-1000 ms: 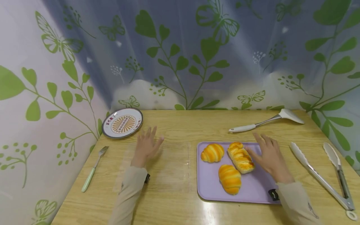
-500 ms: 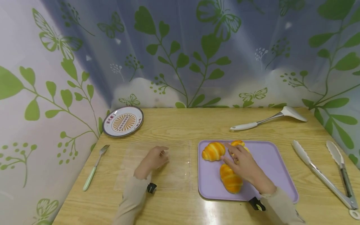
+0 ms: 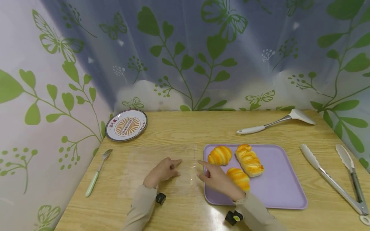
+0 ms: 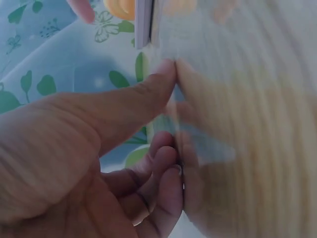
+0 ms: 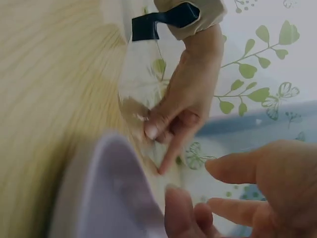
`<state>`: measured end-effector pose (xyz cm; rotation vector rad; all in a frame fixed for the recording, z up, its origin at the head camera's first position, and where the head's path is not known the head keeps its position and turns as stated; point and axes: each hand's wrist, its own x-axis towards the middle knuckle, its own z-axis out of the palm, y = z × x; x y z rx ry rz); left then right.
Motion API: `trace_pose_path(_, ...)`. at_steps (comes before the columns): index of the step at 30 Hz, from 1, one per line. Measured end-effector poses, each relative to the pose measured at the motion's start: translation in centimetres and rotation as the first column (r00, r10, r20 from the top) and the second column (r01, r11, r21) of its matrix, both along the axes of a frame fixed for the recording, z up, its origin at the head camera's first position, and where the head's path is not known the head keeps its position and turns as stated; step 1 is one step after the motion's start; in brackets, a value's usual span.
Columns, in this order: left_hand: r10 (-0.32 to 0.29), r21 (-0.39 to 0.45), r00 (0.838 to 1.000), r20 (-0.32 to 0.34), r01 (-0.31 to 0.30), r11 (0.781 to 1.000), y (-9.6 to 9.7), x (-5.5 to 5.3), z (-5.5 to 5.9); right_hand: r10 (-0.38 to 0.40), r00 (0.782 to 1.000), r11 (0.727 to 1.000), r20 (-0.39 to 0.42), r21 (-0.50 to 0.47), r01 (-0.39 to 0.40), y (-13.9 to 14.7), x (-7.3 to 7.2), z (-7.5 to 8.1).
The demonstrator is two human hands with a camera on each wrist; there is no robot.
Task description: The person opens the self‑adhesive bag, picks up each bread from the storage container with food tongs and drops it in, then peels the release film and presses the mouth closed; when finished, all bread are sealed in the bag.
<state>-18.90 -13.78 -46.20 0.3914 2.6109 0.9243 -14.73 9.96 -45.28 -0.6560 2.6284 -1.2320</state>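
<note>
My left hand (image 3: 163, 171) is over a clear flat sheet (image 3: 138, 179) lying on the table, its index finger stretched toward the right. In the left wrist view the thumb tip and bent fingertips (image 4: 171, 193) meet the sheet's glossy, reflecting surface, with nothing gripped between them. My right hand (image 3: 221, 181) hovers by the left rim of the purple tray (image 3: 283, 186), index finger pointing left and thumb apart from it, holding nothing. On the tray are two croissants (image 3: 219, 155) and a longer bread roll (image 3: 250, 160); my right hand and forearm partly cover the nearer croissant (image 3: 239, 178).
A patterned plate (image 3: 126, 125) stands at the back left, with a green-handled fork (image 3: 98, 173) in front of it. A white-handled spatula (image 3: 274, 123) lies behind the tray. Metal tongs (image 3: 332, 183) lie spread at the right. A leaf-patterned curtain (image 3: 185, 57) borders the table.
My right hand has swept left across the tray from its right side to its left rim, passing over the breads. My left hand has moved right and nearer, its spread fingers now partly bent.
</note>
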Motion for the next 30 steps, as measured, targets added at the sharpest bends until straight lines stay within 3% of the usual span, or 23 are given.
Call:
trace_pose_path(4,-0.007,-0.017,1.0,-0.003,0.007,1.0,0.1,-0.1,-0.4,-0.028,0.998,0.999,0.061,0.037,0.026,-1.2,-0.3,-0.6)
trace_pose_path(13,-0.108,0.036,0.993,-0.046,0.109,0.993,-1.1,-0.3,-0.9,-0.112,0.993,0.961,-0.04,0.249,0.118,-2.3,-0.3,-1.9)
trace_pose_path(15,-0.086,0.04,0.996,-0.035,0.087,0.995,-1.7,-0.4,-0.9,-0.122,0.991,0.96,-0.047,0.249,0.13,-2.4,-0.3,-2.1)
trace_pose_path(18,0.011,0.02,1.0,0.003,-0.011,1.0,-2.8,-0.4,-0.5,-0.128,0.991,0.964,-0.051,0.229,0.136,-2.4,-0.4,-2.2)
trace_pose_path(20,0.089,-0.01,0.996,0.028,-0.089,0.996,-3.8,-0.2,-0.2,-0.128,0.991,0.969,-0.049,0.208,0.136,-2.4,-0.4,-2.2)
trace_pose_path(23,0.158,-0.06,0.987,0.033,-0.155,0.986,-5.4,0.2,0.2,-0.135,0.99,0.972,-0.04,0.191,0.141,-2.3,-0.5,-2.2)
trace_pose_path(25,0.183,-0.06,0.982,0.039,-0.18,0.982,-6.2,0.5,0.3,-0.14,0.99,0.971,-0.03,0.192,0.143,-2.3,-0.4,-2.2)
trace_pose_path(30,0.172,0.001,0.985,0.014,-0.172,0.985,-7.6,0.5,-0.5,-0.153,0.987,0.967,-0.041,0.2,0.158,-2.1,-0.5,-2.2)
